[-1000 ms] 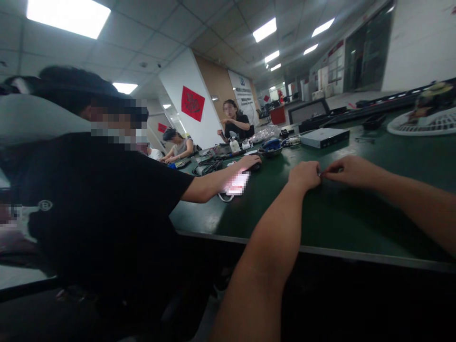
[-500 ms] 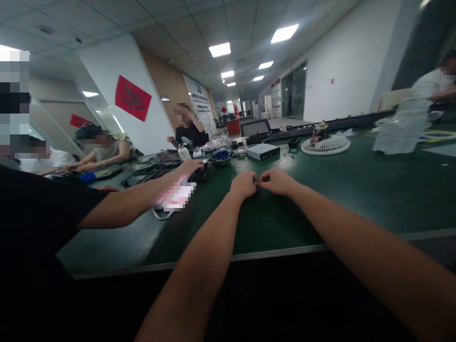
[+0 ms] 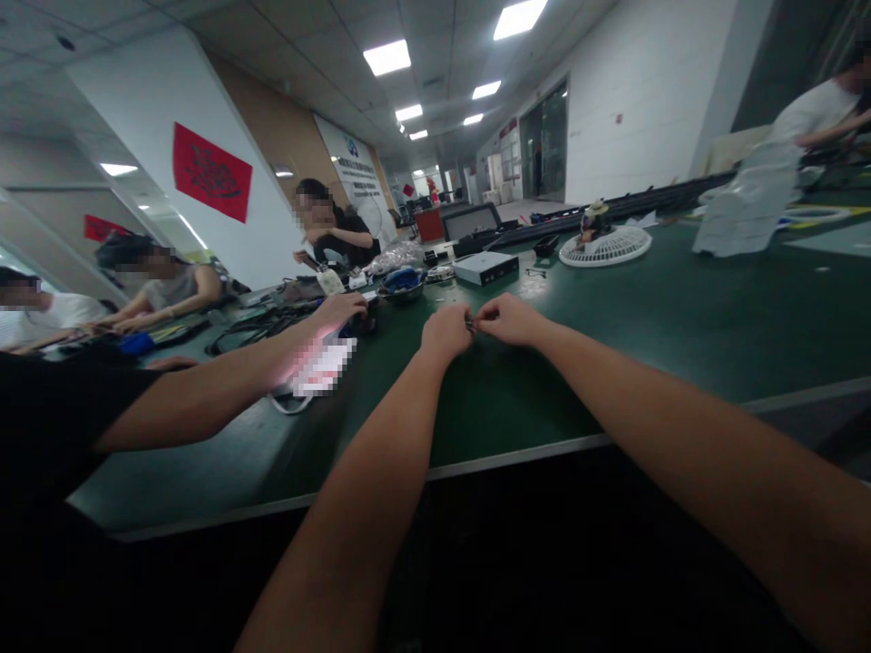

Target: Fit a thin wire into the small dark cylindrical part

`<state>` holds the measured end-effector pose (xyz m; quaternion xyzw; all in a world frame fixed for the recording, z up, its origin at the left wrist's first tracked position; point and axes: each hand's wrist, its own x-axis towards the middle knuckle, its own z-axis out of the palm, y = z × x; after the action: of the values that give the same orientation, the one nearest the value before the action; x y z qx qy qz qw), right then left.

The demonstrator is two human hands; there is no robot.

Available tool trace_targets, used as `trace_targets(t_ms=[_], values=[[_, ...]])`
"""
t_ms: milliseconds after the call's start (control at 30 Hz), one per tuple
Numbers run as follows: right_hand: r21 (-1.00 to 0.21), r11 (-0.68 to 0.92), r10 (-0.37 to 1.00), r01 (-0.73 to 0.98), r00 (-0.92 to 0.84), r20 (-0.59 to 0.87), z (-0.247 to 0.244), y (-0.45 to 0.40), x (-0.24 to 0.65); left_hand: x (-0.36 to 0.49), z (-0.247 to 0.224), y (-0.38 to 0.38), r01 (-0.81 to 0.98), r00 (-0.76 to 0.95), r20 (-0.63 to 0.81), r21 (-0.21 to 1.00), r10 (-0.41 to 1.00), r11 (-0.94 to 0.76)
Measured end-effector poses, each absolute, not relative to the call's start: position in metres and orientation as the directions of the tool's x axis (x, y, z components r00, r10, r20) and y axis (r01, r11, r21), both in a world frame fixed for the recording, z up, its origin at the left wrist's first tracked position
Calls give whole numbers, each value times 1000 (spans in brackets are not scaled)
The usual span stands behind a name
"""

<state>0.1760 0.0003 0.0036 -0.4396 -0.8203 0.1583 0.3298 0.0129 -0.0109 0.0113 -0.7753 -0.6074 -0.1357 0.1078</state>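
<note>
Since prev. frame: L hand (image 3: 447,332), R hand (image 3: 509,319) and sm. part (image 3: 469,323) shifted slightly up-left in frame. Part near frame ctr, over table (image 3: 517,399), btwn hands, touching both: L fingers curled on it, R fingertips pinching from right. Neither nearer. Long axis: can't tell. Box (image 3: 485,267) beyond.

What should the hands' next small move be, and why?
Probably a slight parting of the right hand from the left hand: their fingers meet around a small shiny piece, mostly hidden, so its state cannot be told.
</note>
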Motion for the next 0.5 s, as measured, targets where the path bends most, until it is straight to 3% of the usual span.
trace_targets(t_ms=[133,267,367,500], values=[[-513,474,873,715,-309,376,2,4,178,17,11,-12,968,237,333,-2,913,-251],[-406,519,846,752,-385,369,4,0,179,15,9,-12,960,267,304,-3,914,-280],[-456,593,803,664,-443,399,6,-2,179,12,8,-9,959,263,327,9,908,-282],[-560,511,856,652,-326,402,3,2,177,12,5,-3,961,239,383,38,892,-274]])
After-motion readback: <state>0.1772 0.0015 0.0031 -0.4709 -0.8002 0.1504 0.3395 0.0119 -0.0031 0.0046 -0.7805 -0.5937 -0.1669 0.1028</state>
